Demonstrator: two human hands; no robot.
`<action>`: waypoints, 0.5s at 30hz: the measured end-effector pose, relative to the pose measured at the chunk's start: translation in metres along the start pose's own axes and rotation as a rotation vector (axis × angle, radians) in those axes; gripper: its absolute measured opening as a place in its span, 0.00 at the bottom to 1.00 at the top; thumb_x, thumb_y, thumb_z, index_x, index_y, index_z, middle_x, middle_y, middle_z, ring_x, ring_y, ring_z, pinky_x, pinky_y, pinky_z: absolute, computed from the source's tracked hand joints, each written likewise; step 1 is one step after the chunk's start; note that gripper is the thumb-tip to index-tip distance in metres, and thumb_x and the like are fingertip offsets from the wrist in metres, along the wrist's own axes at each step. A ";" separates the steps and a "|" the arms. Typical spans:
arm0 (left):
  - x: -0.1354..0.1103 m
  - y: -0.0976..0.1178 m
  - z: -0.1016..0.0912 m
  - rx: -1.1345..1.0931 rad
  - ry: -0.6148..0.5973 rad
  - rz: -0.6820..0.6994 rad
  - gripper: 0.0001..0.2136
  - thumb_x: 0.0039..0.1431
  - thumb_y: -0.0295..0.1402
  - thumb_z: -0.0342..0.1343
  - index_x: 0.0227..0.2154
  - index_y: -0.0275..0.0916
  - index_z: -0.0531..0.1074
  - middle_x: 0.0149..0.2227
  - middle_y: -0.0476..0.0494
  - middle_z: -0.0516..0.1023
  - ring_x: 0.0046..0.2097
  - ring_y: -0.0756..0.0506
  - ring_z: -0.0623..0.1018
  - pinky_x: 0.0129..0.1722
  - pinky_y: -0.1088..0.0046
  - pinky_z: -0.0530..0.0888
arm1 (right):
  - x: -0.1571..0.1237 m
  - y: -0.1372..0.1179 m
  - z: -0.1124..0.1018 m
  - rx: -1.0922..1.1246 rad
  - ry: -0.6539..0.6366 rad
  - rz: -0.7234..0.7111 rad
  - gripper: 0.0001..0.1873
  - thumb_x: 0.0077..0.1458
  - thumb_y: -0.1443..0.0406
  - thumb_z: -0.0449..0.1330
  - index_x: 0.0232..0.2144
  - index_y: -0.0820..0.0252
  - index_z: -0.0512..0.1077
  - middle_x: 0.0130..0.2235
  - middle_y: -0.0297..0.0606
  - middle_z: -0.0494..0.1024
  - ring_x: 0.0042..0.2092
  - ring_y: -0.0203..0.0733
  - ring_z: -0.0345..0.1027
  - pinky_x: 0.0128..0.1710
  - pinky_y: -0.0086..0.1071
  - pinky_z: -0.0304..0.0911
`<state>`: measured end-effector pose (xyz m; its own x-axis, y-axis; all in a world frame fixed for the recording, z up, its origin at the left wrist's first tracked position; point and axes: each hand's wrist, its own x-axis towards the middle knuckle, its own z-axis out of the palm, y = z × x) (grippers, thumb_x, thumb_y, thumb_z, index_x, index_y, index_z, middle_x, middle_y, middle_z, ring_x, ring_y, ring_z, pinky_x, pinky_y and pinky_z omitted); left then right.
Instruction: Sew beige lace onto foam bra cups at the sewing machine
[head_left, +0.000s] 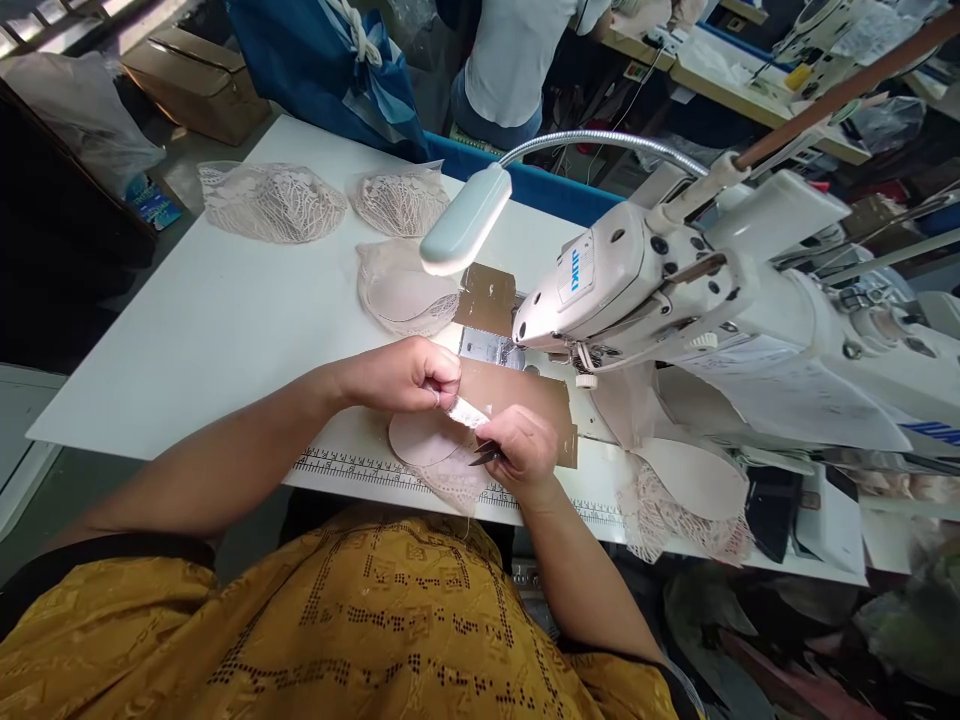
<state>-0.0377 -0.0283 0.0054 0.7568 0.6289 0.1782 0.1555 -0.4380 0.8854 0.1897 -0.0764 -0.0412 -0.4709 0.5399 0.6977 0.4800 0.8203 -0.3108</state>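
Note:
My left hand (420, 375) is closed in a pinch on one end of a short white lace strip (469, 412), which is stretched between my two hands. My right hand (525, 445) grips the strip's other end. A pair of small dark scissors (486, 455) is also held in it, with the blades pointing left. Below the hands a pale, rounded bra cup piece (424, 440) with lace lies at the table's front edge; whether the strip belongs to it I cannot tell. To the right of my hands stands the sewing machine (592, 270), its needle area partly hidden.
Lace cup pieces (274, 203) lie on the white table (187, 330), with more (405, 290) near the machine. A lamp (469, 220) hangs over the work area. Brown card (517, 395) surrounds the metal plate. Cups and a phone (771, 505) are at right. Someone (510, 60) sits opposite.

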 end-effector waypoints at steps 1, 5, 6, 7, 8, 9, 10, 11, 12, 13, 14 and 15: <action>0.000 0.000 0.000 0.000 -0.001 0.003 0.11 0.48 0.16 0.49 0.22 0.35 0.73 0.26 0.48 0.73 0.31 0.52 0.72 0.32 0.80 0.67 | -0.001 0.000 0.000 -0.014 -0.031 0.025 0.06 0.54 0.70 0.58 0.28 0.54 0.71 0.21 0.30 0.70 0.23 0.33 0.59 0.23 0.28 0.55; 0.000 0.000 0.000 -0.011 -0.016 -0.028 0.10 0.48 0.17 0.51 0.22 0.36 0.73 0.26 0.47 0.73 0.31 0.51 0.72 0.32 0.78 0.67 | -0.006 0.001 -0.002 0.049 -0.206 0.248 0.08 0.55 0.63 0.59 0.25 0.50 0.73 0.21 0.32 0.70 0.23 0.36 0.56 0.24 0.30 0.54; 0.000 0.000 0.000 -0.015 -0.019 -0.041 0.10 0.48 0.18 0.51 0.21 0.36 0.73 0.26 0.47 0.73 0.31 0.50 0.72 0.32 0.77 0.67 | -0.006 0.001 -0.003 0.065 -0.242 0.300 0.08 0.55 0.61 0.59 0.25 0.49 0.74 0.21 0.33 0.70 0.23 0.36 0.56 0.24 0.31 0.54; 0.001 -0.001 -0.001 -0.018 -0.021 -0.051 0.09 0.48 0.18 0.52 0.21 0.36 0.74 0.26 0.47 0.73 0.31 0.50 0.72 0.32 0.77 0.67 | -0.006 0.000 -0.003 0.075 -0.268 0.339 0.08 0.54 0.61 0.59 0.24 0.49 0.74 0.21 0.33 0.70 0.23 0.37 0.56 0.25 0.31 0.54; 0.001 -0.001 -0.001 -0.021 -0.022 -0.056 0.09 0.48 0.18 0.52 0.21 0.36 0.74 0.26 0.47 0.73 0.31 0.50 0.72 0.32 0.77 0.67 | -0.005 0.000 -0.003 0.080 -0.284 0.364 0.07 0.54 0.61 0.59 0.24 0.49 0.74 0.21 0.34 0.70 0.24 0.38 0.56 0.25 0.32 0.54; 0.000 -0.001 -0.001 -0.022 -0.025 -0.058 0.09 0.48 0.18 0.52 0.21 0.36 0.74 0.26 0.47 0.73 0.31 0.50 0.72 0.32 0.77 0.67 | -0.004 -0.001 -0.003 0.088 -0.289 0.381 0.07 0.53 0.61 0.59 0.24 0.49 0.73 0.21 0.34 0.71 0.24 0.38 0.57 0.25 0.32 0.55; 0.000 -0.001 -0.001 -0.021 -0.030 -0.056 0.09 0.48 0.18 0.52 0.21 0.36 0.74 0.27 0.47 0.73 0.32 0.50 0.72 0.32 0.76 0.67 | -0.003 -0.002 -0.003 0.104 -0.286 0.392 0.06 0.52 0.61 0.59 0.24 0.49 0.73 0.22 0.35 0.71 0.25 0.39 0.60 0.26 0.33 0.56; 0.000 0.000 -0.002 -0.017 -0.034 -0.055 0.09 0.48 0.19 0.52 0.22 0.36 0.74 0.28 0.46 0.74 0.32 0.49 0.72 0.33 0.76 0.67 | -0.002 -0.002 -0.003 0.128 -0.273 0.402 0.06 0.52 0.62 0.60 0.24 0.49 0.72 0.24 0.35 0.72 0.27 0.40 0.62 0.27 0.33 0.57; -0.001 0.000 -0.003 -0.006 -0.035 -0.059 0.09 0.49 0.19 0.53 0.24 0.36 0.75 0.29 0.46 0.74 0.33 0.49 0.72 0.34 0.76 0.67 | 0.000 -0.003 -0.003 0.162 -0.251 0.411 0.05 0.51 0.63 0.60 0.24 0.50 0.72 0.26 0.36 0.74 0.29 0.40 0.64 0.28 0.33 0.59; -0.001 0.001 -0.005 0.010 -0.029 -0.074 0.08 0.51 0.21 0.53 0.26 0.36 0.76 0.30 0.46 0.74 0.34 0.49 0.72 0.35 0.76 0.67 | 0.002 -0.003 -0.003 0.201 -0.221 0.426 0.05 0.51 0.64 0.60 0.24 0.51 0.71 0.29 0.37 0.75 0.31 0.41 0.67 0.30 0.34 0.61; -0.002 0.002 -0.008 0.028 -0.017 -0.097 0.07 0.52 0.22 0.54 0.29 0.36 0.76 0.32 0.46 0.74 0.34 0.49 0.72 0.35 0.76 0.67 | 0.004 -0.003 -0.004 0.246 -0.188 0.452 0.05 0.51 0.65 0.60 0.25 0.52 0.70 0.32 0.38 0.76 0.33 0.41 0.68 0.32 0.34 0.62; -0.004 0.003 -0.012 0.045 0.006 -0.122 0.07 0.53 0.25 0.55 0.32 0.36 0.77 0.34 0.45 0.75 0.35 0.49 0.72 0.36 0.75 0.67 | 0.006 -0.003 -0.004 0.296 -0.157 0.493 0.05 0.51 0.67 0.59 0.25 0.53 0.69 0.34 0.38 0.77 0.35 0.41 0.69 0.34 0.35 0.63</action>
<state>-0.0475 -0.0246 0.0125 0.7265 0.6832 0.0735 0.2745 -0.3866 0.8804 0.1883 -0.0764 -0.0336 -0.3593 0.8736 0.3282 0.4539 0.4709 -0.7564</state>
